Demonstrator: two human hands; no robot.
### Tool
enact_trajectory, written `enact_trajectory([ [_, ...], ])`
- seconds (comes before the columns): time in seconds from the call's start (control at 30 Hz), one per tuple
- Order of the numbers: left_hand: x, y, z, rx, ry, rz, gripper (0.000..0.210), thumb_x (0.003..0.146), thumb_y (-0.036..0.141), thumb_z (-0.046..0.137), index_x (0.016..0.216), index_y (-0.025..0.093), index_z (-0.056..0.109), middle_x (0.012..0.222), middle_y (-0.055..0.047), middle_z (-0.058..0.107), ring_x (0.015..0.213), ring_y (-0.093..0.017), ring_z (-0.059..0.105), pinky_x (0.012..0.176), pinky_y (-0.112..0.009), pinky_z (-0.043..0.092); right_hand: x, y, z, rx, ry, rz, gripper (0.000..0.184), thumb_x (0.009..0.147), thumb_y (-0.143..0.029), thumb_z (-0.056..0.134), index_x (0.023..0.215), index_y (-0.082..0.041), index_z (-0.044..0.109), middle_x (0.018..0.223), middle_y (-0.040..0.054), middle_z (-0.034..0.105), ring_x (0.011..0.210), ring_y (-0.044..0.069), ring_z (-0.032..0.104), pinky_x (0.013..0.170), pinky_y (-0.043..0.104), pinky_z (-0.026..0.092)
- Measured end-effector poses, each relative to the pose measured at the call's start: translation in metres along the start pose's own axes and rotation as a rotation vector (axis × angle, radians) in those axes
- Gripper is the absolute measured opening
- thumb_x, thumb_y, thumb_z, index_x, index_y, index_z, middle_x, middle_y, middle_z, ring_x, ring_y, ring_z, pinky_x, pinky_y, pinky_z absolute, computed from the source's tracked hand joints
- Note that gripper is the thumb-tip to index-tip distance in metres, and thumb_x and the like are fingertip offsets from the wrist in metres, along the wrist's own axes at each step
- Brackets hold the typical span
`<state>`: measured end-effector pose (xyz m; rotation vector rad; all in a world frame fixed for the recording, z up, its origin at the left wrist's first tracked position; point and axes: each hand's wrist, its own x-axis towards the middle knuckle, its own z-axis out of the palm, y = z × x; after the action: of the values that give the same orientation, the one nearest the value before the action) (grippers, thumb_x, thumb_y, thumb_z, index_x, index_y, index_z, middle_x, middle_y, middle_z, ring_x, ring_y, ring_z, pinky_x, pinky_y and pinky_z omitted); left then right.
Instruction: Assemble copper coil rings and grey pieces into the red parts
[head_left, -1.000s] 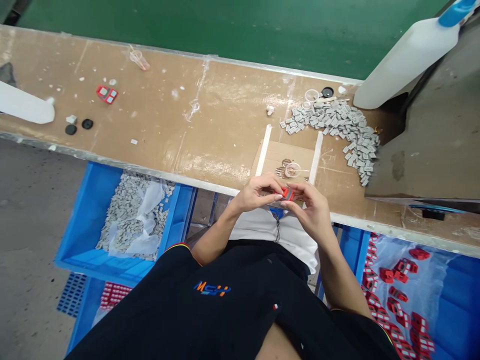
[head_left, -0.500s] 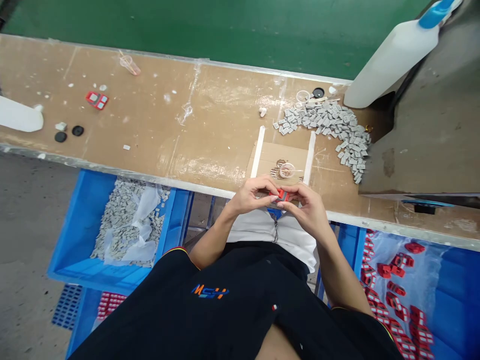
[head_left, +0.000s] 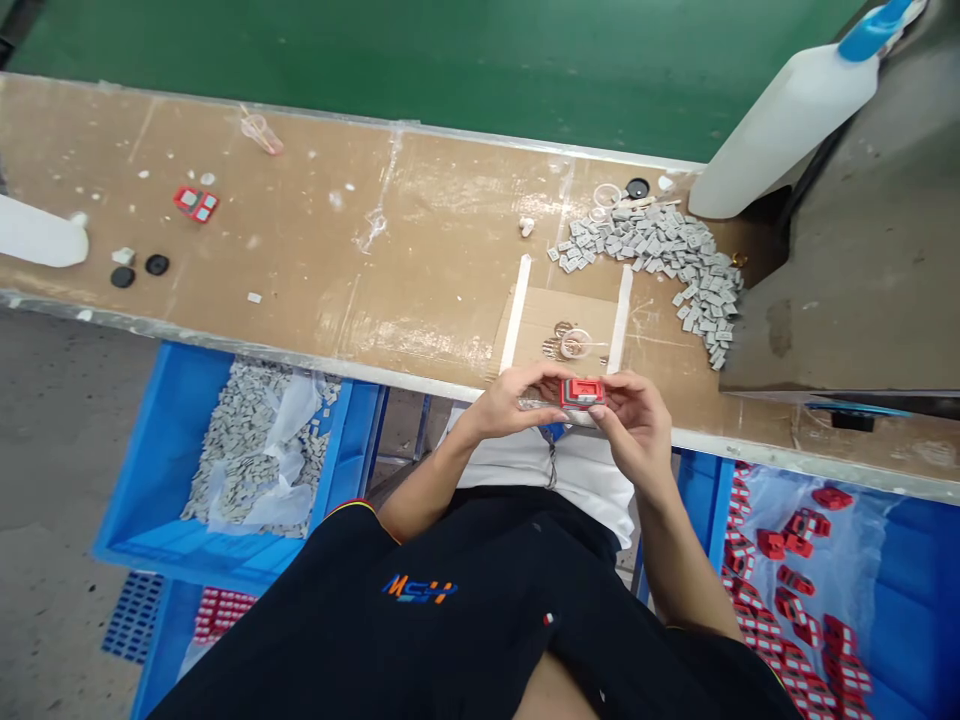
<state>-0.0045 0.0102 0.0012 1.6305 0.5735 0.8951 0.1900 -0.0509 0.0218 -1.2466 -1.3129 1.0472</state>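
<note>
"Red piece [head_left: 582,394]: where is it being held?"
"At the near edge of the desk [head_left: 442,260]; the left hand [head_left: 504,404] is pinching its left end, the right hand [head_left: 642,422] its right."

- The underside of the red-and-grey plastic part [head_left: 583,394] is out of sight; fingertips of the left hand [head_left: 510,407] and right hand [head_left: 641,420] cover its ends.
- Any marks on the grey tiles [head_left: 697,258] are too small to read.
- The top edge crops the blue-capped bottle [head_left: 787,130]; the left edge crops the white bottle [head_left: 41,235].
- The right-hand blue crate [head_left: 919,585] runs past the right and bottom edges.
- The black shirt [head_left: 420,650] hides part of the lower left crate [head_left: 159,640].
</note>
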Motion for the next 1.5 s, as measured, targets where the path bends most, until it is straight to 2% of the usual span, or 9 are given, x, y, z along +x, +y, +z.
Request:
enact_trajectory([
  [0.07, -0.001, -0.001, -0.001, 0.046, -0.011, -0.006, 0.043, 0.088, 0.047, 0.072, 0.118, 0.016, 0.067, 0.106, -0.011, 0.074, 0.088, -0.018, 0.072, 0.080, -0.029, 0.059, -0.002, 0.000, 0.003, -0.007, -0.028, 0.009, 0.021, 0.094, -0.045, 0.063, 0.105, -0.027, 0.061, 0.108, 0.0090, 0.067, 0.103, 0.025, 0.069, 0.087, 0.040, 0.058],
  [0.2, -0.001, -0.002, -0.001, 0.178, 0.009, 0.039, 0.039, 0.092, 0.046, 0.067, 0.116, 0.016, 0.068, 0.105, -0.012, 0.074, 0.090, -0.019, 0.071, 0.080, -0.030, 0.059, 0.000, -0.011, 0.002, -0.254, -0.115, -0.052, 0.006, 0.096, -0.029, 0.058, 0.098, -0.025, 0.062, 0.117, 0.0113, 0.067, 0.114, 0.026, 0.064, 0.089, 0.040, 0.055],
  [0.3, -0.001, -0.001, 0.000, 0.216, 0.011, 0.058, 0.038, 0.093, 0.045, 0.066, 0.116, 0.015, 0.069, 0.101, -0.011, 0.073, 0.083, -0.018, 0.070, 0.076, -0.028, 0.058, 0.002, -0.016, 0.001, -0.354, -0.094, -0.132, 0.003, 0.094, -0.021, 0.059, 0.094, -0.024, 0.060, 0.113, 0.0098, 0.068, 0.107, 0.024, 0.066, 0.085, 0.037, 0.053],
  [0.4, 0.000, -0.001, 0.000, 0.235, -0.008, 0.097, 0.037, 0.094, 0.044, 0.066, 0.113, 0.013, 0.070, 0.092, -0.009, 0.072, 0.077, -0.016, 0.067, 0.071, -0.027, 0.056, 0.003, -0.015, 0.000, -0.356, -0.123, -0.158, 0.008, 0.092, -0.017, 0.060, 0.088, -0.024, 0.056, 0.099, 0.0068, 0.069, 0.098, 0.023, 0.067, 0.080, 0.034, 0.052],
  [0.6, -0.001, -0.003, -0.006, 0.282, -0.044, 0.105, 0.035, 0.095, 0.043, 0.064, 0.110, 0.011, 0.070, 0.088, -0.009, 0.071, 0.077, -0.016, 0.064, 0.070, -0.026, 0.053, 0.003, -0.005, 0.002, -0.290, -0.161, -0.147, 0.014, 0.094, -0.022, 0.062, 0.081, -0.023, 0.056, 0.086, 0.0040, 0.064, 0.078, 0.019, 0.063, 0.066, 0.030, 0.049],
  [0.87, 0.000, -0.001, -0.004, 0.284, -0.033, 0.093, 0.035, 0.095, 0.042, 0.064, 0.111, 0.011, 0.069, 0.088, -0.008, 0.070, 0.076, -0.015, 0.063, 0.070, -0.026, 0.052, -0.005, 0.002, 0.005, -0.209, -0.085, -0.076, 0.007, 0.095, -0.026, 0.062, 0.089, -0.023, 0.061, 0.098, 0.0077, 0.069, 0.088, 0.020, 0.068, 0.069, 0.031, 0.054],
  [1.23, 0.000, -0.003, -0.007, 0.327, -0.065, 0.112, 0.038, 0.097, 0.047, 0.059, 0.108, 0.012, 0.068, 0.089, -0.009, 0.070, 0.080, -0.018, 0.064, 0.074, -0.029, 0.052, 0.000, 0.004, 0.013, -0.203, -0.062, -0.098, 0.014, 0.090, -0.021, 0.061, 0.078, -0.023, 0.055, 0.083, 0.0030, 0.059, 0.076, 0.017, 0.061, 0.061, 0.026, 0.049],
  [1.4, 0.000, 0.002, -0.008, 0.293, -0.067, 0.071, 0.040, 0.094, 0.049, 0.062, 0.108, 0.013, 0.070, 0.088, -0.009, 0.072, 0.079, -0.018, 0.066, 0.075, -0.030, 0.054, -0.005, 0.002, 0.020, -0.225, -0.023, -0.127, 0.011, 0.092, -0.022, 0.061, 0.082, -0.023, 0.057, 0.088, 0.0052, 0.065, 0.082, 0.018, 0.066, 0.066, 0.029, 0.054],
  [1.5, -0.003, 0.006, -0.008, 0.171, -0.077, -0.021, 0.045, 0.090, 0.051, 0.068, 0.115, 0.014, 0.070, 0.092, -0.010, 0.075, 0.077, -0.018, 0.069, 0.073, -0.029, 0.058, -0.022, -0.016, 0.006, -0.296, -0.015, -0.157, 0.006, 0.094, -0.020, 0.060, 0.088, -0.023, 0.060, 0.096, 0.0070, 0.071, 0.090, 0.019, 0.070, 0.077, 0.033, 0.057],
])
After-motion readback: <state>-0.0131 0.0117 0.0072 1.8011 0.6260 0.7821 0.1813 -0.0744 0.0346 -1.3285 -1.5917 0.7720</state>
